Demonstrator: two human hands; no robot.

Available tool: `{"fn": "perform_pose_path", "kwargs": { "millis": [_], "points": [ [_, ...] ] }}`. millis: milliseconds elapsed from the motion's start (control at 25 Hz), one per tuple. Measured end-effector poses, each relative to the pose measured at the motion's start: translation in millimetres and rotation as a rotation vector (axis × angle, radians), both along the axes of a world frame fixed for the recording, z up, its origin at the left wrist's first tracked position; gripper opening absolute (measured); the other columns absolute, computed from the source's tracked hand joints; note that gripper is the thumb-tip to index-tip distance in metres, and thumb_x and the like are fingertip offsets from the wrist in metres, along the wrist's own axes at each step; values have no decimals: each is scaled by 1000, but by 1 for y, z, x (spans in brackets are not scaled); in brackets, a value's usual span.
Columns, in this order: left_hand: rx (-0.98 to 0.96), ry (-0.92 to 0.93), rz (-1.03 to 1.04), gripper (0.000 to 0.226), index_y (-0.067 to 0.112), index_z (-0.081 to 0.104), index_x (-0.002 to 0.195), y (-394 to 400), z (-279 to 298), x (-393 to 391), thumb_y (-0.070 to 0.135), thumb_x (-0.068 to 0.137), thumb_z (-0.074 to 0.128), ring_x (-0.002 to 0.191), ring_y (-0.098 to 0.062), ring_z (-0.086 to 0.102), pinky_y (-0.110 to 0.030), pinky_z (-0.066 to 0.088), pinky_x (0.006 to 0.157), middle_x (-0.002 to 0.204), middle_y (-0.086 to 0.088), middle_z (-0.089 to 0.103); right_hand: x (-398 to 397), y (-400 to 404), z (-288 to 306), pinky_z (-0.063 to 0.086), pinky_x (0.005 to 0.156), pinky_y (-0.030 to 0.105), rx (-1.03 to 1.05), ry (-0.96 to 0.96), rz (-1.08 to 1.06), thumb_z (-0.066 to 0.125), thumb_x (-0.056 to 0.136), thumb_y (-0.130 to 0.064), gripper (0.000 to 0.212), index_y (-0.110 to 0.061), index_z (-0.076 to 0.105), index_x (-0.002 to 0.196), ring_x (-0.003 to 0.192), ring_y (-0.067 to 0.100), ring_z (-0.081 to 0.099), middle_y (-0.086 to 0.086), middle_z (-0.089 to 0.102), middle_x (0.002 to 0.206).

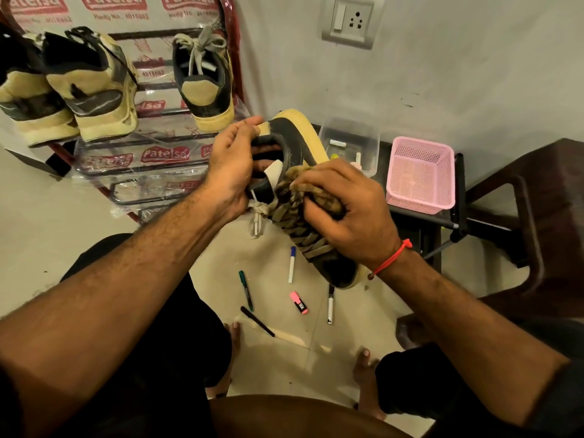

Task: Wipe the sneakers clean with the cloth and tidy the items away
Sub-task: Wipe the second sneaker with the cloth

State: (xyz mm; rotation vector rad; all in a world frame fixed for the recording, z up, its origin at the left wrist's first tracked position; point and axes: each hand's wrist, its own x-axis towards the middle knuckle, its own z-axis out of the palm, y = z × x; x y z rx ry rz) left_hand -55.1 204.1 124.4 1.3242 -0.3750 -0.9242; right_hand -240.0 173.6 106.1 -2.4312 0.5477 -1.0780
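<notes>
Sneaker (pixel 294 147): held mid-frame, heel gripped by curled fingers of the left hand (pixel 230 172).
Cloth (pixel 325 200): bunched and clutched against the laces by the right hand (pixel 350 213).
Pens (pixel 292 263): scattered on the floor below.

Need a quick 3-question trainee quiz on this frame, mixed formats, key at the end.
1. True or false: the left hand grips the heel end of the held sneaker, fingers inside its opening.
2. Multiple choice: the right hand presses what against the laces? A) a brush B) a checked cloth C) a pink highlighter
3. Fill in: the number of sneakers resting on the shoe rack is ___.

Key: 1 true; 2 B; 3 three.
</notes>
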Motion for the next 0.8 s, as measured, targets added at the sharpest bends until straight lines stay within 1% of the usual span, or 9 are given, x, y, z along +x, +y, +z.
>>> {"fn": "perform_pose_path", "kwargs": {
  "millis": [80,200,320,400,440,600,680,760,800],
  "points": [
    [-14,-77,14,30,12,61,129,3,-2,-4,14,107,40,69,-5,71,-22,56,59,95,-2,72,-1,-7,4,54,86,32,115,-61,-69,60,91,-19,25,-7,69,112,97,16,61,8,65,106],
    [-26,-105,35,31,15,59,129,3,-4,-6,15,108,36,64,-6,68,-23,56,57,98,-4,69,-2,-12,5,52,90,26,84,46,-27,61,91,-23,26,-10,70,112,99,14,60,6,63,108],
    [49,26,169,27,24,62,120,3,2,6,20,108,38,59,-9,67,-30,57,59,102,-6,69,-7,-10,-4,56,80,32,-46,356,99,57,89,-40,34,-14,72,107,96,20,61,5,64,104],
    [94,43,203,27,26,60,124,4,6,11,22,108,38,54,-8,65,-28,56,53,102,-5,70,-13,-10,-12,59,71,39,-127,605,108,52,87,-48,39,-18,72,102,96,21,60,2,64,100],
    [106,22,199,28,26,59,127,5,6,13,23,108,38,52,-6,65,-24,54,48,101,-4,70,-16,-11,-15,59,68,41,-140,637,93,50,86,-50,41,-19,72,101,95,21,60,2,64,99],
    [121,-57,183,30,24,59,130,8,8,19,26,108,39,75,-7,67,-16,49,47,114,-4,67,-14,-15,-9,57,79,39,-16,275,-22,52,90,-41,38,-13,71,108,97,20,60,5,64,104],
    [109,-82,117,31,19,61,129,8,5,9,23,109,38,68,-3,65,-14,45,45,112,-7,66,-9,-15,-3,53,89,33,17,95,-73,58,92,-29,30,-11,69,113,103,19,58,8,62,110],
    [111,-87,73,31,17,62,127,5,-2,-1,20,109,37,53,1,61,-16,43,43,103,-8,67,-3,-14,-1,49,93,30,-3,75,-55,61,92,-24,27,-10,69,113,105,20,57,9,61,112],
    [118,-53,85,31,18,63,126,3,-6,-1,20,108,38,54,-2,63,-20,47,47,101,-8,69,-2,-14,-2,49,93,31,-25,112,-27,60,91,-26,28,-10,70,112,105,22,58,9,61,112]
  ]
}}
